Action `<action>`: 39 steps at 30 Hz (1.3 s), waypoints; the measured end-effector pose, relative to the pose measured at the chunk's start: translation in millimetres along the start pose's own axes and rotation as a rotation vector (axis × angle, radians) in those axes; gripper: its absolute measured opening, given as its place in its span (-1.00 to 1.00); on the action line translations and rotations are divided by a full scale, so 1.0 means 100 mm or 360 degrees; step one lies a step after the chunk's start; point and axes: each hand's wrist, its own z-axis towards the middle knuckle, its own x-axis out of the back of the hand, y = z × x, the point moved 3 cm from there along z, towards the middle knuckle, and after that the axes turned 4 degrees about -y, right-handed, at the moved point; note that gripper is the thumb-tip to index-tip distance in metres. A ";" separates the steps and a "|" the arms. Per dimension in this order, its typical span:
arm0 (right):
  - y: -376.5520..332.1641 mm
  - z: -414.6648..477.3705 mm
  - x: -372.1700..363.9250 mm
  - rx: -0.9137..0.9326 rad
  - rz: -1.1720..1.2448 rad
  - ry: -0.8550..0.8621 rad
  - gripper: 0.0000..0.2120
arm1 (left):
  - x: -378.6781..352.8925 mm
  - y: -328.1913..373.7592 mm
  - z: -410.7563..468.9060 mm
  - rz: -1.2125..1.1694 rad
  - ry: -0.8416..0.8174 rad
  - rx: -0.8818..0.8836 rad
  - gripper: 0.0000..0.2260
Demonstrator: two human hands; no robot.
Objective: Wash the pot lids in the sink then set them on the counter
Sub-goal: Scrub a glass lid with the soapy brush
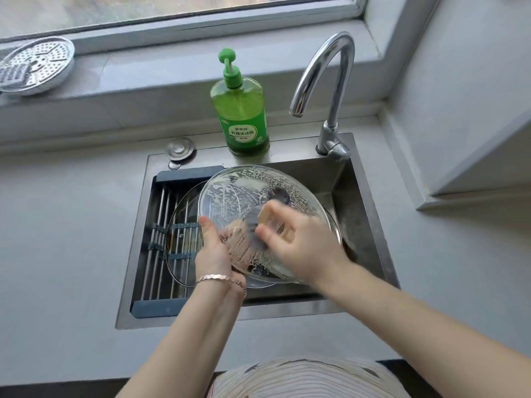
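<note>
Right hand [300, 242] around sponge [256, 226] on lid [230, 193]

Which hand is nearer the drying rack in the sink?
Left. The left hand grips the lid at its rim, right beside the rack. The right hand scrubs the lid with a sponge, farther right.

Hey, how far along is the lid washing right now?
Nothing is finished: no lid shows on the counter. In hand: the left hand holds a sudsy glass lid over the sink while the right hand scrubs it with a sponge. Left: rinsing it, washing the second lid on the rack, setting both out.
</note>
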 end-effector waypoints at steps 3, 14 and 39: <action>-0.22 -0.29 -0.17 0.0254 -0.0096 -0.0210 -0.64 | 0.01 0.01 -0.03 -0.0060 -0.0005 0.0056 -0.31; 0.04 -0.18 -0.03 0.0088 -0.0061 -0.0234 -0.88 | 0.04 0.28 -0.03 0.0031 0.0049 -0.0161 -0.38; 0.13 -0.24 0.01 0.0070 -0.0023 -0.0227 -0.84 | 0.12 0.31 0.02 -0.0198 0.0078 -0.0029 -0.47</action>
